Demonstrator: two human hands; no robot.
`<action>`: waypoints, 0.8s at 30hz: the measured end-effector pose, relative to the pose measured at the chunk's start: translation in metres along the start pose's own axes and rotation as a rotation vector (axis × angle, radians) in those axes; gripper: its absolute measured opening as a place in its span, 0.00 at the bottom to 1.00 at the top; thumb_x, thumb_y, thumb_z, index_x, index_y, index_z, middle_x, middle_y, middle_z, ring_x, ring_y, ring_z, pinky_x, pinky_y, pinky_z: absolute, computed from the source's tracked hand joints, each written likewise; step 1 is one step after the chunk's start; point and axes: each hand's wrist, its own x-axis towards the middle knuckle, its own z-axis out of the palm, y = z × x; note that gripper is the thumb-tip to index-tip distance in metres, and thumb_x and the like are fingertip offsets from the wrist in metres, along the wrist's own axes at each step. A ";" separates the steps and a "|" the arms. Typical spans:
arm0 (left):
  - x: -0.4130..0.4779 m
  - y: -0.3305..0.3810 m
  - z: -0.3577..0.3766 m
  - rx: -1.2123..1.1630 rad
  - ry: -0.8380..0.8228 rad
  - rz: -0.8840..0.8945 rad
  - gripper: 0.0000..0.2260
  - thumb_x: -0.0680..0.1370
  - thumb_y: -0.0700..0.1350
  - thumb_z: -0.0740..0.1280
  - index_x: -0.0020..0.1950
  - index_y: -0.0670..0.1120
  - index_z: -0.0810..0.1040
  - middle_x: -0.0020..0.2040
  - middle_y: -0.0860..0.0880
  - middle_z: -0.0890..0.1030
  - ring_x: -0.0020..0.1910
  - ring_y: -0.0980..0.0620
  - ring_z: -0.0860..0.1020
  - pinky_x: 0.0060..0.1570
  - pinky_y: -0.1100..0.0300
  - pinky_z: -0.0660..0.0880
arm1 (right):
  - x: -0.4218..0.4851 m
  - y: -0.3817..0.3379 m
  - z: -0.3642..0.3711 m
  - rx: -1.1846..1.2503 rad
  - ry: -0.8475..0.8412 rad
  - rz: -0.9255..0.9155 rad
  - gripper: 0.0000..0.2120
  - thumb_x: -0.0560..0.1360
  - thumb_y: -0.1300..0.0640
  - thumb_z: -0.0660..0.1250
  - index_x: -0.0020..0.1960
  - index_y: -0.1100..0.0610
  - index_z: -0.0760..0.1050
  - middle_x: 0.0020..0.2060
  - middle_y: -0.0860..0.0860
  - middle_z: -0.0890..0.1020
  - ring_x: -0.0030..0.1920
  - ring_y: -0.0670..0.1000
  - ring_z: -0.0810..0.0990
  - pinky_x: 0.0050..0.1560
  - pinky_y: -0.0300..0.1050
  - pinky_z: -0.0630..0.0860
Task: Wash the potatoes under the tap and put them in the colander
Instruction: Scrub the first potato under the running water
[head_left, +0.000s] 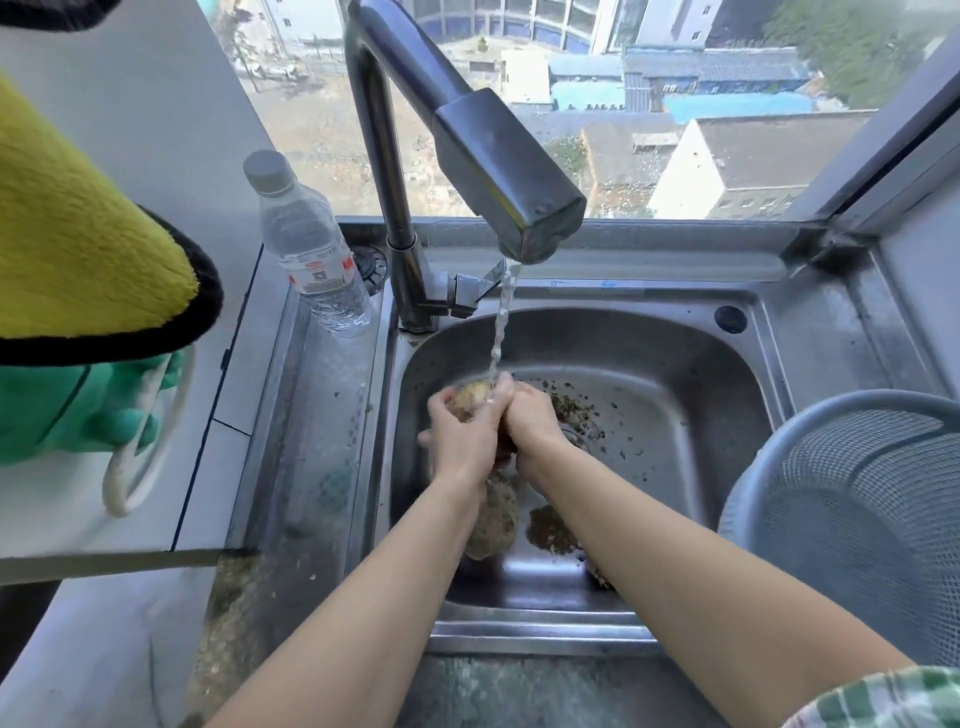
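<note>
- A green-checked sleeve (883, 699) shows at the bottom right edge.
- The grey mesh colander (831, 400) sits on the table just right of the sink (675, 364), well apart from both hands; nothing can be seen inside it.
- A dirty potato on the sink floor (493, 519) lies between the forearms, with loose soil and flecks scattered around it.
- The left grip (462, 436) and the right grip (530, 415) are both curled round the held potato (467, 400), pressed together over the middle of the basin.
- The water stream (498, 332) falls from the tap (493, 171) onto that potato and the fingers.
- A plastic bottle (311, 249) stands left of the tap's base.
</note>
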 end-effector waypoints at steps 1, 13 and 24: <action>0.004 -0.001 -0.001 0.024 0.020 0.030 0.26 0.68 0.62 0.73 0.62 0.53 0.72 0.60 0.44 0.76 0.51 0.42 0.80 0.49 0.41 0.82 | 0.000 0.003 0.000 -0.053 -0.003 -0.038 0.13 0.80 0.51 0.60 0.54 0.57 0.79 0.50 0.59 0.84 0.53 0.61 0.82 0.54 0.59 0.80; -0.003 -0.003 0.000 -0.068 0.046 0.083 0.14 0.82 0.53 0.62 0.64 0.50 0.73 0.57 0.46 0.79 0.54 0.46 0.79 0.51 0.51 0.80 | -0.011 0.005 -0.008 0.010 -0.055 -0.187 0.09 0.81 0.55 0.63 0.59 0.56 0.74 0.53 0.55 0.81 0.51 0.52 0.81 0.50 0.47 0.81; -0.004 0.000 -0.003 -0.088 0.017 0.031 0.09 0.81 0.52 0.63 0.59 0.51 0.73 0.54 0.46 0.80 0.55 0.43 0.80 0.57 0.40 0.79 | -0.012 0.006 -0.012 0.107 -0.163 -0.111 0.12 0.78 0.59 0.66 0.61 0.54 0.74 0.56 0.59 0.81 0.54 0.57 0.82 0.54 0.56 0.81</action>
